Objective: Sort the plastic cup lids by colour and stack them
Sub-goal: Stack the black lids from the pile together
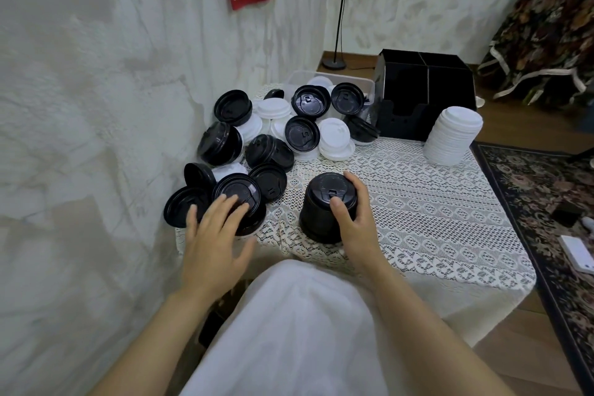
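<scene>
A stack of black lids (321, 212) stands on the lace-covered table (434, 209) near its front edge. My right hand (356, 219) grips this stack from the right, thumb on the top lid. My left hand (213, 235) hovers with spread fingers over a black lid (238, 191) at the near left of a loose heap of black and white lids (276, 135). A tall stack of white lids (451, 135) stands at the table's far right.
A clear plastic tub (334, 82) holding more lids sits behind the heap. A black compartment organiser (424, 96) stands at the back. A textured wall runs along the left. A patterned rug (546, 202) lies on the floor to the right.
</scene>
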Demonstrator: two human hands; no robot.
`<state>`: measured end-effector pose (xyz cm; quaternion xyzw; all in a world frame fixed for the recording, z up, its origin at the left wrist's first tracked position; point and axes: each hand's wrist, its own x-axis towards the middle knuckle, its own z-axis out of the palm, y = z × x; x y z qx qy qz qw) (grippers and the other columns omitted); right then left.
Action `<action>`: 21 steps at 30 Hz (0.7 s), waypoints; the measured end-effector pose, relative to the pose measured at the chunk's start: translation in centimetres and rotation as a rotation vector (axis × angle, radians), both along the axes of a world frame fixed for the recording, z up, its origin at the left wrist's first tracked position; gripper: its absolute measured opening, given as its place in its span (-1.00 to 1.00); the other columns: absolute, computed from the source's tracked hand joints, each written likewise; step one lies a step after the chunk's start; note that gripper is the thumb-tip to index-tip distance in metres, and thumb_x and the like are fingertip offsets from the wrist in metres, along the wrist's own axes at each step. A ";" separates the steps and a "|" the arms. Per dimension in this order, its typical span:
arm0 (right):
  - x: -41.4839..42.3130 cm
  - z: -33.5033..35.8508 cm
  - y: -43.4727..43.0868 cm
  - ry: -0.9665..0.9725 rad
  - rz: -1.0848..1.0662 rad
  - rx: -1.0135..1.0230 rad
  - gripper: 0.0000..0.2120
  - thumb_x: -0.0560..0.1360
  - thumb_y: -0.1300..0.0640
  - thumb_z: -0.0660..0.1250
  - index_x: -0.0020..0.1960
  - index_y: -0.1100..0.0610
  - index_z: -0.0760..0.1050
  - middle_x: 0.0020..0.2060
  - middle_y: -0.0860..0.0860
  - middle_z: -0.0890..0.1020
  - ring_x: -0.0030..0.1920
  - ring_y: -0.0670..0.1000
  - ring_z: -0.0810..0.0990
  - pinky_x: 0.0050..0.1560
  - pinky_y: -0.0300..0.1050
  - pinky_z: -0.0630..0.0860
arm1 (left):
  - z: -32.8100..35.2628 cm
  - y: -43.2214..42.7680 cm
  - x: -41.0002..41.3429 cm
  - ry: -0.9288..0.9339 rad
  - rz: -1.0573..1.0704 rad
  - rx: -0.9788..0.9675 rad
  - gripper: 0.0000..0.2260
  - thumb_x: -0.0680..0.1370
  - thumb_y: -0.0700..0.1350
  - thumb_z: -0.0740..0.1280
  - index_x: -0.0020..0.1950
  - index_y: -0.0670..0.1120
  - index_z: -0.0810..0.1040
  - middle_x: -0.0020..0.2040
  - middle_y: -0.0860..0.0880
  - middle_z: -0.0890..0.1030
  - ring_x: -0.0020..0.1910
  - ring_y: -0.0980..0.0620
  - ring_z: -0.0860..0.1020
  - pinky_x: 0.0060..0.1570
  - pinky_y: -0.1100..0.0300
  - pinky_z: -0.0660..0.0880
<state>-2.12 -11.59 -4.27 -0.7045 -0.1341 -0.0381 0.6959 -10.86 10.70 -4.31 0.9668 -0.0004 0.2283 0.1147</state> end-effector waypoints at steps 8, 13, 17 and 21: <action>-0.1 -0.1 0.0 -0.002 -0.006 -0.009 -0.56 0.43 -0.18 0.31 0.29 -0.29 0.32 0.27 -0.08 0.51 0.25 -0.11 0.52 0.36 0.00 0.42 | -1.0 1.1 0.5 0.159 -0.018 0.037 -0.37 0.63 0.23 -0.10 0.31 -0.17 0.52 0.36 -0.13 0.48 0.40 -0.06 0.33 0.43 0.05 0.02; -0.1 0.0 0.0 -0.008 -0.005 -0.014 -0.59 0.48 -0.06 0.29 0.29 -0.27 0.32 0.24 -0.15 0.51 0.22 -0.17 0.52 0.32 -0.11 0.43 | -0.8 0.4 1.5 0.123 -0.060 -0.089 -0.51 0.62 0.12 0.05 0.28 -0.19 0.53 0.37 -0.12 0.46 0.37 -0.10 0.36 0.44 0.06 0.11; -0.1 -0.1 0.0 -0.003 0.002 -0.016 -0.59 0.49 -0.06 0.29 0.30 -0.26 0.31 0.23 -0.16 0.50 0.21 -0.20 0.52 0.26 -0.21 0.43 | -0.6 0.3 2.6 0.095 -0.059 -0.224 -0.71 0.62 -0.09 0.27 0.27 -0.22 0.52 0.39 -0.12 0.42 0.38 -0.14 0.36 0.45 -0.07 0.21; -0.1 0.0 0.0 -0.001 0.006 -0.005 -0.59 0.48 -0.05 0.28 0.30 -0.25 0.31 0.21 -0.20 0.50 0.17 -0.25 0.52 0.19 -0.33 0.43 | -0.4 0.4 3.5 0.094 -0.043 -0.324 -0.79 0.57 -0.12 0.34 0.14 -0.21 0.55 0.34 -0.09 0.44 0.21 -0.14 0.51 0.20 -0.12 0.47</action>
